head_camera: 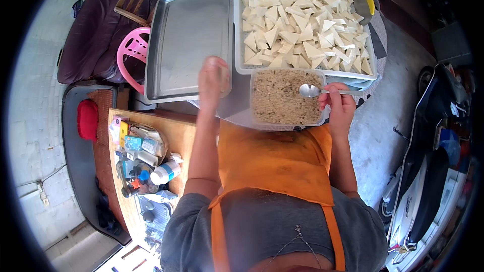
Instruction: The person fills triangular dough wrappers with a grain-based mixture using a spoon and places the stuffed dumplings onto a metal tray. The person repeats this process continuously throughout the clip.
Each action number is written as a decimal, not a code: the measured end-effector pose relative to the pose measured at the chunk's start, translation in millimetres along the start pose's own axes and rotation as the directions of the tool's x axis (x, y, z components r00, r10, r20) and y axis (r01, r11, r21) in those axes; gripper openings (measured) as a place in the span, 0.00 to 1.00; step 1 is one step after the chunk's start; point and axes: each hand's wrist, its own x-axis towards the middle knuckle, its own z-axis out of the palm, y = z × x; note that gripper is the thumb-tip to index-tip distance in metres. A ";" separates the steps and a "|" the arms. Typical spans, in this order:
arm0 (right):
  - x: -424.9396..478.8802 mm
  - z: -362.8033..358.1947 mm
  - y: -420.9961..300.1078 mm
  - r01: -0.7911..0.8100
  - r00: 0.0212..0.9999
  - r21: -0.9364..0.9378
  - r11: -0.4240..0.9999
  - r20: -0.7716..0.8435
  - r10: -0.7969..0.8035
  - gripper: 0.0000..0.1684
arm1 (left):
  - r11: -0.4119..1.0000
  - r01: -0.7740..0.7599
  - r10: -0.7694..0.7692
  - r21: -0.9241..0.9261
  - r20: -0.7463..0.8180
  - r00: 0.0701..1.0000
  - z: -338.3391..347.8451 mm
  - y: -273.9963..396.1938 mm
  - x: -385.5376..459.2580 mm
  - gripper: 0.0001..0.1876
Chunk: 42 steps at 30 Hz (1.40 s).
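My right hand pinches the handle of a metal spoon. The spoon's bowl is over a clear plastic container full of a brown crumbly filling. My left hand is blurred above the near right corner of a bare metal baking tray. Whether that hand holds anything is unclear. Behind the container, a white perforated plastic crate carries a heap of pale triangular pieces that look like tofu.
A grey scraper with a yellow edge rests against the crate's right side. To the left are a pink plastic chair and a wooden table bearing boxes and a white bottle. A motor scooter stands at right.
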 end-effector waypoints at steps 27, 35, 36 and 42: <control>3.8 0.8 7.2 -0.010 1.000 0.014 1.000 -0.004 0.010 0.08 | 0.769 -0.226 0.231 0.598 0.069 0.970 -68.7 -37.8 51.1 0.13; -2.6 6.0 -4.8 0.021 1.000 -0.037 0.999 0.019 -0.020 0.10 | 0.542 -0.545 0.495 0.639 0.282 0.822 91.8 1.6 79.9 0.13; -3.8 3.7 -6.0 0.029 1.000 -0.040 0.999 0.010 -0.029 0.09 | 0.511 -0.554 0.484 0.657 0.313 0.817 98.3 2.4 80.2 0.13; -8.6 -11.1 -8.0 0.071 0.996 -0.061 0.996 -0.058 -0.075 0.08 | 0.808 -0.319 0.278 0.496 0.156 0.948 85.2 -6.9 73.6 0.10</control>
